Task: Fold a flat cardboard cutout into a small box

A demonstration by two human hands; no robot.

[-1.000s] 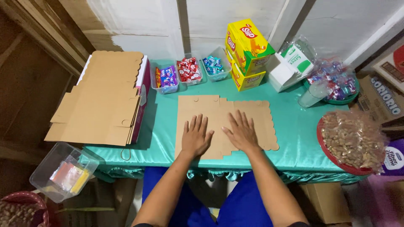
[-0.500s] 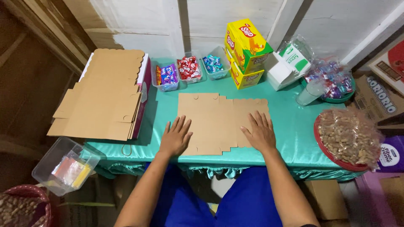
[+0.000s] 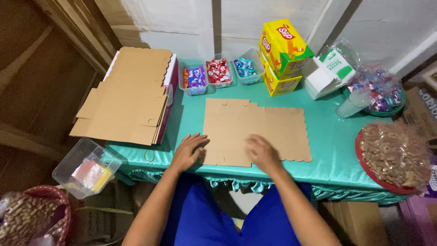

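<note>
Both hands on the flat cardboard blank at the near edge of the surface.

My left hand (image 3: 189,150) lies spread on the blank's (image 3: 255,130) 7 o'clock corner; my right hand (image 3: 261,152), blurred, fingers loosely curled, rests on its near edge, pinching nothing. The blank lies mid-surface (image 3: 332,136), candy tubs (image 3: 218,73) at 12 o'clock. It looks light, stiff, creased to fold; best gripped at edges.

Matt brown cardboard is seen in the flat sheet (image 3: 255,130) and in the stack (image 3: 129,98) at 9 o'clock. A glossy, smooth teal satin cloth (image 3: 337,141) is spread underneath. At 12 o'clock, 3 clear plastic tubs (image 3: 221,73) are filled with shiny wrapped sweets.
</note>
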